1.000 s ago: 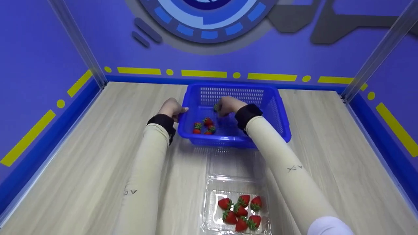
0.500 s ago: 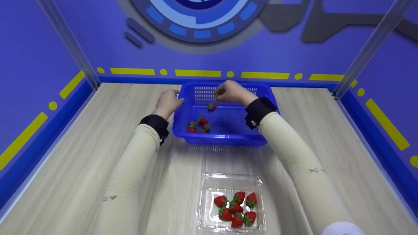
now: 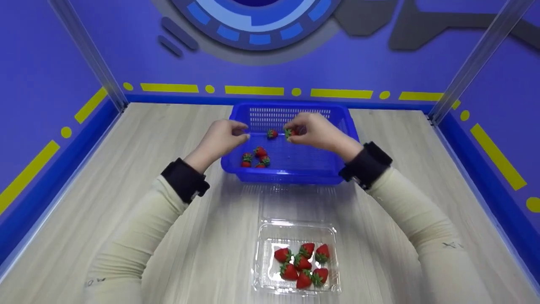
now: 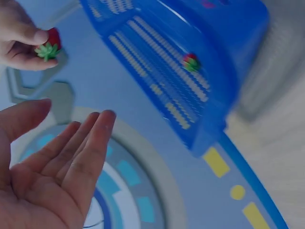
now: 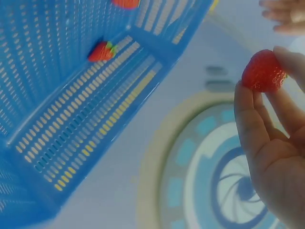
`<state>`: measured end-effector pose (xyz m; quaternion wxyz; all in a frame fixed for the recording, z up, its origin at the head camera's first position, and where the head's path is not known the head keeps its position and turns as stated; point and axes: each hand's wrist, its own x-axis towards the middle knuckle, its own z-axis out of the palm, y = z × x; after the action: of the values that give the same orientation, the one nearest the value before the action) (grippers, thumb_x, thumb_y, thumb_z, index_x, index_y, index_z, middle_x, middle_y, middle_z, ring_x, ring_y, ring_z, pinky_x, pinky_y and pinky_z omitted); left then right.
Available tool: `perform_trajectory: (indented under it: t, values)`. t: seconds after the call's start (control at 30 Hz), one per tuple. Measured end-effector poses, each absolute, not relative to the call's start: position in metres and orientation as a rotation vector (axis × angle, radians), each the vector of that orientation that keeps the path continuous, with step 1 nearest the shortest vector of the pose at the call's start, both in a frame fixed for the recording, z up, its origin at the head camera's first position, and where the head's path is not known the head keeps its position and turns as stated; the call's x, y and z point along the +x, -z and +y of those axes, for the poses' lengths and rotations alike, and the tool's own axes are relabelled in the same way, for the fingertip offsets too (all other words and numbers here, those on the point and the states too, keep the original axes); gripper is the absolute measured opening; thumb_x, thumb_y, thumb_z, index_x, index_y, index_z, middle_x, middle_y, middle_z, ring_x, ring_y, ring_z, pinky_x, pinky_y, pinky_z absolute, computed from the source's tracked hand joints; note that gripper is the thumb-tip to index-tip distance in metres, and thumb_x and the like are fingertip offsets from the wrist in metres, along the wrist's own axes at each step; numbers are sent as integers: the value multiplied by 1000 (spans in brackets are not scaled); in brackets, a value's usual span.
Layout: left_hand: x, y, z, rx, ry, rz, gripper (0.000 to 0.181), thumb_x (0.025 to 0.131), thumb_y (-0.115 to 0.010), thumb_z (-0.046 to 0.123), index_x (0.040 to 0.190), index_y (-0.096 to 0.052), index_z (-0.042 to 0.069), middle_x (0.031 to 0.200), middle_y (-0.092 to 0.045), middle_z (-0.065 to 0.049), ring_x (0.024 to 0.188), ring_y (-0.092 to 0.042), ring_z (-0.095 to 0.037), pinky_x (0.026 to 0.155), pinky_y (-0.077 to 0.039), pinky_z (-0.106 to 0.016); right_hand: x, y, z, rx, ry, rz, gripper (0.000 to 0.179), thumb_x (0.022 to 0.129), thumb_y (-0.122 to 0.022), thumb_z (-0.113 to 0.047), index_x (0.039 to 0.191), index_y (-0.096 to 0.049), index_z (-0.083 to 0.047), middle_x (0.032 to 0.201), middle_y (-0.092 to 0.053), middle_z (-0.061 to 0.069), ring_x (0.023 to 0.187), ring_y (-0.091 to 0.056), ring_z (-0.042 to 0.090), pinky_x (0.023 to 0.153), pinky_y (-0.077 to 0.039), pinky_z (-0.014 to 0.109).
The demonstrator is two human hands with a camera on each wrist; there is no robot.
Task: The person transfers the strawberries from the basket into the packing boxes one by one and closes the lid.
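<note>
A blue-violet printed wall (image 3: 358,67) with yellow markings stands behind a pale wood-grain tabletop (image 3: 202,253). On the tabletop sits a blue rectangular plastic basket (image 3: 301,156) with slotted sides, and on the near side of it a clear square plastic container (image 3: 270,280). The right hand (image 3: 318,131) pinches one red strawberry with green leaves (image 5: 263,71) between thumb and fingertips; the fruit sits at the very ends of the fingers, well out from the palm, its leafy crown showing past them in the head view, where it appears over the basket. The left hand (image 3: 219,137) holds nothing, fingers extended and thumb apart, beside the basket's left rim. A lone strawberry (image 3: 272,134) lies toward the basket's back, a cluster of strawberries (image 3: 260,151) near its front left corner, and seven strawberries (image 3: 302,262) in the container.
</note>
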<state>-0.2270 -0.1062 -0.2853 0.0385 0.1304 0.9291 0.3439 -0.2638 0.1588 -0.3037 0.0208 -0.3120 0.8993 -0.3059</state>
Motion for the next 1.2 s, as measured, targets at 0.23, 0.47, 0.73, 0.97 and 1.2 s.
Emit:
perform_trajectory:
  t: [0.23,0.47,0.73,0.97,1.2]
  values:
    - [-189,284,-102,438,-1069,2785,40,98,-66,13,133,-63,-8,127,-71,-25,117,-70,-36,103,-57,-45,-212,314,175,-1099,931,2806,29,93,-75,-14,120,-74,-2,105,-71,14,90,-64,22,79,-58,34]
    - [-159,293,-100,536,-1065,2739,38,99,-66,11,131,-64,-7,121,-74,-23,111,-73,-34,96,-61,-42,-169,331,189,-1258,918,2724,29,92,-76,-14,118,-74,-2,108,-72,14,95,-70,24,85,-64,36]
    - [-134,311,-98,642,-1137,2703,34,97,-68,7,127,-66,-9,114,-75,-23,104,-75,-33,91,-63,-39,-129,358,200,-1367,891,2557,28,88,-78,-7,115,-74,1,102,-72,13,87,-72,19,79,-64,27]
    - [-114,343,-103,639,-1144,2660,35,95,-69,7,124,-66,-12,108,-76,-24,99,-75,-35,87,-64,-38,-109,375,205,-1525,772,2545,26,85,-80,-7,110,-76,-2,99,-71,9,87,-67,15,80,-61,24]
    - [-98,369,-109,583,-1151,2599,38,93,-72,10,123,-66,-13,100,-77,-22,92,-76,-32,79,-64,-35,-92,385,205,-1552,623,2552,25,86,-81,-11,110,-76,-6,101,-69,4,90,-67,11,81,-59,20]
